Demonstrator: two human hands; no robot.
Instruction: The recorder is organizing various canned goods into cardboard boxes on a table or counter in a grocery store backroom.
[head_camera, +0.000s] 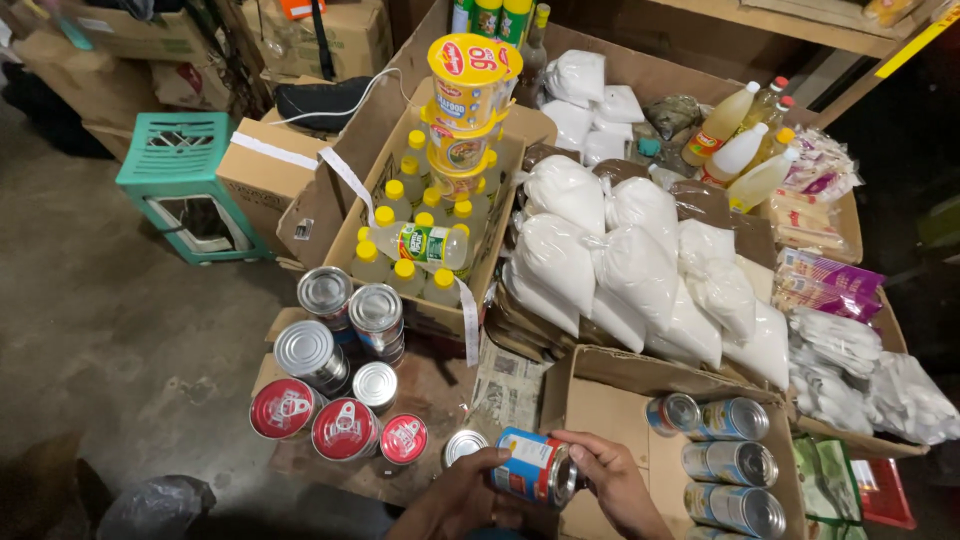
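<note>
Both hands held one blue-labelled can (535, 466) on its side at the near edge of the open cardboard box (610, 415). Left hand (462, 497) gripped the can's base end, fingers closed on it; right hand (612, 483) wrapped over the lid end, also clamped. Four similar silver cans (730, 462) lay along the box's right wall. Red-lidded tins (345, 428) sat left, near the low table's front edge. White powder bags (640, 270) were piled behind, possibly sugar or flour.
</note>
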